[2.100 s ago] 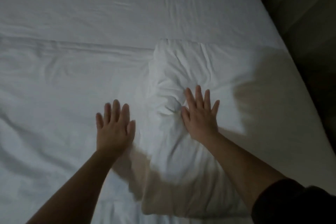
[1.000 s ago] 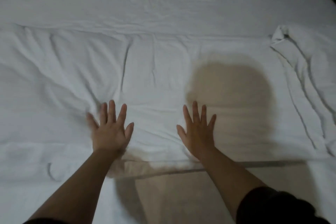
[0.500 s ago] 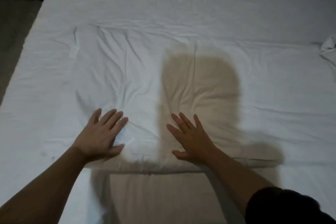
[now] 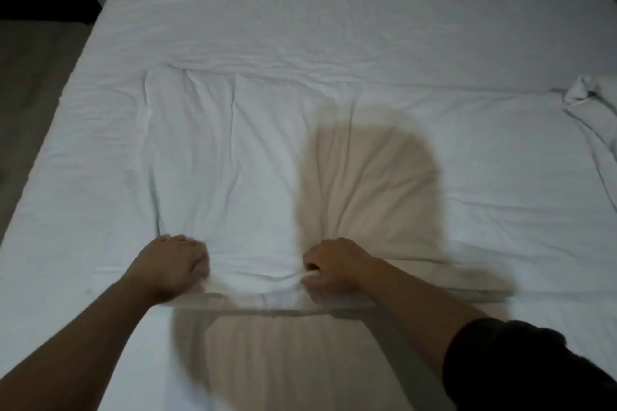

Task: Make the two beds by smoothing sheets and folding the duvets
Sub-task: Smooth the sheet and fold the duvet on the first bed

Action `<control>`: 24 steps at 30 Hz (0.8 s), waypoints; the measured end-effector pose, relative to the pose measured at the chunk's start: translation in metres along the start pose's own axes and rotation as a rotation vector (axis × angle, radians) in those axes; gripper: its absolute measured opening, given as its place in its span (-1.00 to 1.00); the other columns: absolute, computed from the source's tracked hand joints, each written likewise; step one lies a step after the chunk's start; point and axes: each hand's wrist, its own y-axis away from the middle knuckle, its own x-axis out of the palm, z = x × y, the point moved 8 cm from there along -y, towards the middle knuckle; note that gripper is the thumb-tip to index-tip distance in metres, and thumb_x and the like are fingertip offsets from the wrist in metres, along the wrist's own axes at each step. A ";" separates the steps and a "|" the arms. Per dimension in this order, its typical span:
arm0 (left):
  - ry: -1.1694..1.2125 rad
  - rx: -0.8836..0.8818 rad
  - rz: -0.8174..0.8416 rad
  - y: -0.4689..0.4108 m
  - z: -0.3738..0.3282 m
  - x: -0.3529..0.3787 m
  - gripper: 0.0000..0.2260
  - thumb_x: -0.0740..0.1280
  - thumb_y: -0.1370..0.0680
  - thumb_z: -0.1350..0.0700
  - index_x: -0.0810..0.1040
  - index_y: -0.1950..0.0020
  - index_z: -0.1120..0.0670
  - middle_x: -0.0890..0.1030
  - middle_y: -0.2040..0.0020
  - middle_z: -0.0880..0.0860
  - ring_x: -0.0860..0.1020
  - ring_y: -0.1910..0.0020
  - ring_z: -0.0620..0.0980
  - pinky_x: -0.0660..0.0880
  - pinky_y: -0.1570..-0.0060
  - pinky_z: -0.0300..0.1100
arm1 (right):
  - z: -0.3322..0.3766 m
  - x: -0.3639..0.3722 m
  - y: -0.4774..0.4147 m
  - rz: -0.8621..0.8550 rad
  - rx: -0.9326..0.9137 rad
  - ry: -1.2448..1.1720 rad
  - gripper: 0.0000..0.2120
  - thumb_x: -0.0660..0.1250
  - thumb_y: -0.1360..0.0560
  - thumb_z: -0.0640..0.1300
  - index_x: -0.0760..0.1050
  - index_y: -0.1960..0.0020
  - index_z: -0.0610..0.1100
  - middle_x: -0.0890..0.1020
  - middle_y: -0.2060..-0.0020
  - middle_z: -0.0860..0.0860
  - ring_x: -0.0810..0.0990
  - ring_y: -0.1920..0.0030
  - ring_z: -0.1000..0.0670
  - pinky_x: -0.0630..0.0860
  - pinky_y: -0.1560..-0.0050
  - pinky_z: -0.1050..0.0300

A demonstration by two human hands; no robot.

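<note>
Hands both clenched on white fabric. Left hand [image 4: 173, 264] is curled into a fist, knuckles up, fingers [image 4: 195, 248] closed over the near edge of the folded duvet [image 4: 233, 160]; cloth bunches right under them. Right hand [image 4: 330, 265] is likewise closed, its fingers [image 4: 310, 269] pinching a small ridge of the same duvet edge, with a pulled crease running between the two fists. Creases fan out and away from both sets of fingertips toward the far side of the bed. Duvet lies as a folded band across the mattress, its near edge at the fingers, its far edge well beyond them, its left corner beyond and slightly left of the left fist. To the right, well apart from the right fingers, the band runs on to a rumpled bunch of fabric [image 4: 587, 100] at the frame edge. Fitted sheet [image 4: 300, 10] covers the mattress beyond the duvet, lightly wrinkled, and also shows on the near side of the fists, below the wrists. Shadow [image 4: 367, 177] of the person falls across the duvet just beyond the right fingers and over the sheet nearer than both fists. Dark sleeve [image 4: 521, 364] covers the right upper arm; both forearms are bare. Floor [image 4: 33, 83] shows well left of the left hand, dim.
</note>
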 end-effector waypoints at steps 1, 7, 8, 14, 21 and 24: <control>0.106 -0.087 -0.144 0.003 0.010 -0.008 -0.52 -0.15 -0.36 -0.17 0.50 0.18 -0.01 0.63 0.16 0.00 0.58 0.15 0.04 0.38 0.17 -0.12 | 0.004 -0.009 -0.005 -0.124 0.038 -0.104 -0.60 0.10 -0.42 0.24 0.49 0.08 -0.05 0.55 0.04 -0.02 0.53 0.01 -0.10 0.35 0.08 0.04; 0.103 -0.474 -0.545 -0.031 0.078 -0.064 -0.67 0.25 -0.49 0.03 0.39 -0.18 0.18 0.43 -0.22 0.27 0.44 -0.14 0.29 0.41 0.00 0.18 | 0.012 -0.057 -0.072 -0.537 0.326 0.016 -0.42 -0.08 -0.56 0.22 0.13 -0.55 0.10 0.07 -0.58 -0.03 0.01 -0.56 -0.15 -0.01 -0.41 -0.39; 0.181 -0.519 -0.514 -0.044 0.092 -0.067 -0.61 0.25 -0.51 0.00 0.33 -0.26 0.16 0.39 -0.28 0.27 0.42 -0.18 0.30 0.40 -0.05 0.19 | 0.011 -0.059 -0.088 -0.525 0.350 0.036 -0.40 -0.12 -0.56 0.23 0.08 -0.56 0.11 0.03 -0.58 -0.03 -0.03 -0.57 -0.18 -0.03 -0.39 -0.44; 0.471 -0.805 -0.422 -0.087 0.161 -0.044 -0.57 0.04 -0.66 -0.10 0.48 -0.16 0.22 0.55 -0.11 0.30 0.50 -0.14 0.31 0.42 -0.08 0.09 | -0.006 -0.053 -0.143 -0.482 0.350 0.109 -0.38 -0.13 -0.53 0.32 0.00 -0.56 0.20 -0.05 -0.59 0.04 -0.11 -0.57 -0.20 -0.17 -0.37 -0.51; 0.837 -0.942 -0.374 -0.083 0.185 0.009 -0.46 0.25 -0.53 -0.25 0.42 -0.26 0.18 0.46 -0.23 0.25 0.42 -0.26 0.28 0.33 -0.26 0.12 | -0.014 -0.046 -0.141 -0.426 0.493 0.032 -0.27 -0.30 -0.44 0.41 -0.25 -0.56 0.19 -0.27 -0.56 -0.06 -0.31 -0.53 -0.23 -0.36 -0.34 -0.48; 1.161 -0.928 -0.176 -0.089 0.193 0.037 -0.05 0.33 -0.29 -0.49 0.35 -0.41 0.18 0.46 -0.34 0.20 0.43 -0.31 0.22 0.32 -0.36 0.08 | 0.007 -0.032 -0.145 -0.382 0.441 0.013 -0.28 -0.33 -0.43 0.40 -0.34 -0.53 0.20 -0.31 -0.55 -0.03 -0.33 -0.53 -0.20 -0.34 -0.35 -0.48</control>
